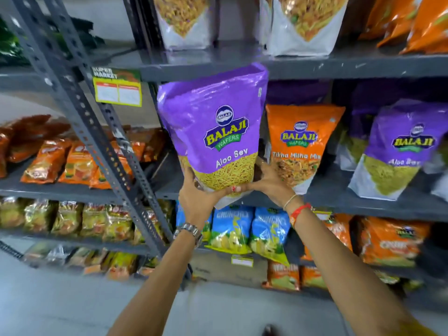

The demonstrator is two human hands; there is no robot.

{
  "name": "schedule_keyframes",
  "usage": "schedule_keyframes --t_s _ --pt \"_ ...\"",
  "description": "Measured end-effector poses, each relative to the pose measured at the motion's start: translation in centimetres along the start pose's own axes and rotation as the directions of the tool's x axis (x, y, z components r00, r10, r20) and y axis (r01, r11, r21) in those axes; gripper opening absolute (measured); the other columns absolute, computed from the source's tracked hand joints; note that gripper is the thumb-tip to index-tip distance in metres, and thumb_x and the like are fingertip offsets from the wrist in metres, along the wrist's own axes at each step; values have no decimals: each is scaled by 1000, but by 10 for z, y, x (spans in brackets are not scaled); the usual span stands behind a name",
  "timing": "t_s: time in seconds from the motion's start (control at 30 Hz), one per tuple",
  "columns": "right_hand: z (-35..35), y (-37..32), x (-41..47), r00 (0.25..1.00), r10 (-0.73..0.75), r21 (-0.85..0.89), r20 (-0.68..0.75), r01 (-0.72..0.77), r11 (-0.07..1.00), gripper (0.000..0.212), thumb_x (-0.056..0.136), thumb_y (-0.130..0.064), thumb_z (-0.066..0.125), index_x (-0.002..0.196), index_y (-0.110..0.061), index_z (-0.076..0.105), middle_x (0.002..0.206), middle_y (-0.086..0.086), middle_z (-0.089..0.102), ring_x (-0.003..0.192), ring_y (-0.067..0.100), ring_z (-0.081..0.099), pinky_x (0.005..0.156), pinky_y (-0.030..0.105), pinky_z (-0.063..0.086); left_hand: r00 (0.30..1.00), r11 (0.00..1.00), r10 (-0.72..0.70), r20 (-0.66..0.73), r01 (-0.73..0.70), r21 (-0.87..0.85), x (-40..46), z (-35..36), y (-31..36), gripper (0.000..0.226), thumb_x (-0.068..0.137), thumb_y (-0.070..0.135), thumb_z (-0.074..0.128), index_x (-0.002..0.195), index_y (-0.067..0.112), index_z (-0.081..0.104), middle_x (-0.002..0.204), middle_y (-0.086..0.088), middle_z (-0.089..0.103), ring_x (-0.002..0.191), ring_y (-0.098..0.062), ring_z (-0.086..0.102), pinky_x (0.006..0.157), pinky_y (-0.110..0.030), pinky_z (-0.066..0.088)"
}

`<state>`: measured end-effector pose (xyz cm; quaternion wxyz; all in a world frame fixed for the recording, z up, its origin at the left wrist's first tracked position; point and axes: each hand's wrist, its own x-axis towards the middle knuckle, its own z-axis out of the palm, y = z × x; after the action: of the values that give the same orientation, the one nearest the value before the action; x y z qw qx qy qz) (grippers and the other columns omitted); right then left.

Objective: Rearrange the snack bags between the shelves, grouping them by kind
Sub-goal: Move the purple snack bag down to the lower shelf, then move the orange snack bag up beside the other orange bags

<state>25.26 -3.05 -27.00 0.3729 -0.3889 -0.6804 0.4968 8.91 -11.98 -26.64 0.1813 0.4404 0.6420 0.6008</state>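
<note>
A large purple Aloo Sev bag point(213, 127) is held upright in front of the middle shelf point(339, 202). My left hand point(198, 200) grips its bottom left corner and my right hand point(271, 183) grips its bottom right. Just right of it an orange Tikha Mitha Mix bag point(300, 146) stands on that shelf. Farther right stands another purple Aloo Sev bag point(397, 151), with more purple bags in shadow behind it.
The top shelf point(315, 66) carries white-and-orange mix bags point(303, 23) and orange bags point(421, 23). Below are blue chip bags point(247, 231) and orange packs point(392, 241). A slanted grey upright point(80, 103) separates a left rack of small orange packets point(63, 163). A yellow price tag point(117, 89) hangs there.
</note>
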Motion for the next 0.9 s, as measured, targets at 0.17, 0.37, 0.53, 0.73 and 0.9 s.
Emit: schedule_keyframes --t_s 0.17,0.37,0.53,0.73,0.9 --pt "-6 38 7 998 57 43 18 -57 997 83 62 3 83 136 -7 45 133 18 58 127 30 54 106 50 46 989 992 -119 -88 115 -44 -10 39 -27 81 33 50 85 103 27 50 88 13 66 79 -9 64 75 -35 55" --pt "-10 62 26 996 86 119 -29 -82 990 77 71 23 66 137 0 35 126 10 52 102 1 59 80 10 52 985 987 -126 -117 136 81 3 79 -42 69 39 51 85 90 36 41 86 2 68 77 -22 63 66 -33 50" --pt "-11 81 36 993 85 180 -77 -70 981 77 74 19 67 138 -10 36 129 5 52 94 -18 59 77 3 47 979 978 -158 -130 174 118 14 102 -58 68 48 43 85 100 26 45 87 -2 68 75 -26 63 66 -32 50" --pt "-5 87 40 974 81 170 -214 -45 984 61 80 7 69 135 -6 46 115 -13 56 98 -22 56 84 5 48 971 975 -199 -130 210 76 26 117 -58 79 60 36 82 123 15 40 87 3 58 76 -19 54 70 -31 46" --pt "-7 103 11 743 -13 7 -669 24 1000 32 79 0 70 111 -3 66 109 9 68 101 20 67 90 43 58 969 981 -176 -175 158 -112 22 125 -62 93 62 25 83 138 20 31 134 4 46 120 -12 45 97 -28 43"
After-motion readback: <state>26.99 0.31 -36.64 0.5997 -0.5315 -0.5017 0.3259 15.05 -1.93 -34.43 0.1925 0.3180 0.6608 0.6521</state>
